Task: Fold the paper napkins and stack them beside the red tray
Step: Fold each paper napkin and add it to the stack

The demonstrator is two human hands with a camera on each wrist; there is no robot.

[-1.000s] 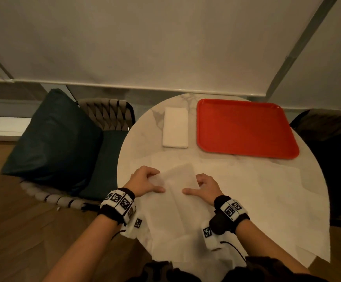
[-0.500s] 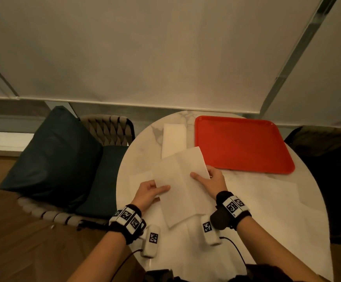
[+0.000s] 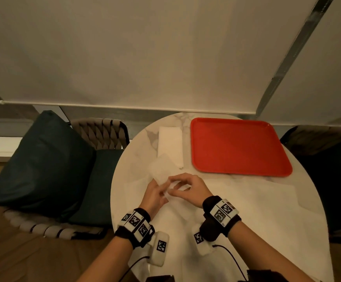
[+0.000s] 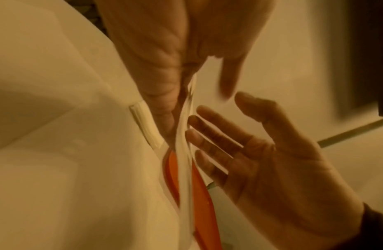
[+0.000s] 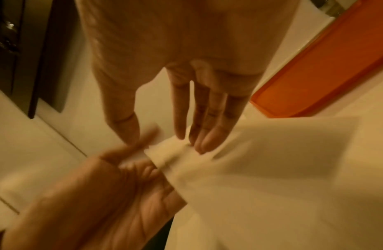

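A red tray (image 3: 238,147) lies at the back right of the round marble table (image 3: 137,151). Just left of it sits a stack of folded white napkins (image 3: 170,143). In front of the stack, a thin white napkin (image 3: 161,168) is held off the table between both hands and looks blurred. My left hand (image 3: 155,193) pinches its near edge between thumb and fingers (image 4: 164,94). My right hand (image 3: 187,188) meets it from the right, its straight fingers (image 5: 207,118) touching the napkin (image 5: 271,160). In the left wrist view the napkin (image 4: 184,152) shows edge-on, doubled over.
Several unfolded napkins (image 3: 246,210) are spread over the near half of the table, under the hands. A woven chair with dark green cushions (image 3: 43,159) stands at the left, a dark chair (image 3: 324,159) at the right. A white blind hangs behind.
The napkin went from lying pressed on the table to being lifted flat, and is now doubled over. Both hands have come together over it.
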